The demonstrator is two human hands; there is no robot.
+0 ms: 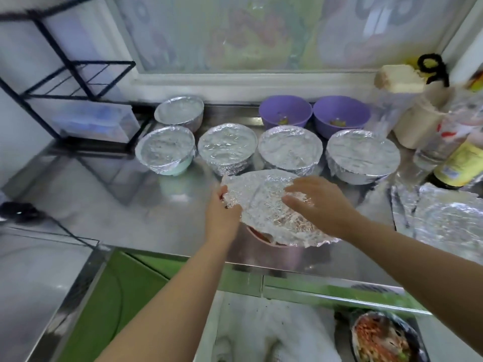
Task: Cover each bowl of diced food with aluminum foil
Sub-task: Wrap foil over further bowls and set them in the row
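1. A pink bowl [261, 240] stands near the front edge of the stainless steel surface [104, 194]. A crinkled foil sheet [264, 205] lies loosely over its top. Only the bowl's rim at 7 o'clock shows, with reddish food just inside it.
2. The left hand [219, 207] is at the sheet's 9 o'clock edge, its grip closed on the foil there.
3. The right hand [318, 202] lies on top of the sheet at about 2 o'clock, its grip released and its fingers spread against the foil.
4. At 5 o'clock the sheet's edge juts out past the bowl and is not folded down.
5. Seen from the pink bowl, four foil-covered bowls [226, 147] stand in a row from 10 to 2 o'clock, each wrapped over its rim. A fifth covered bowl [180, 109] sits behind the row's left end.
6. Two purple bowls [285, 111] stand side by side behind the row at 12 to 1 o'clock, uncovered, with a little food at the bottom.
7. Spare foil [444, 215] lies on the surface at 3 o'clock. A yellow-labelled bottle [460, 163] stands just beyond it.
8. A black wire rack [78, 74] stands at 10 o'clock. A dark dish [384, 338] of diced food sits at 5 o'clock, lower than the surface.
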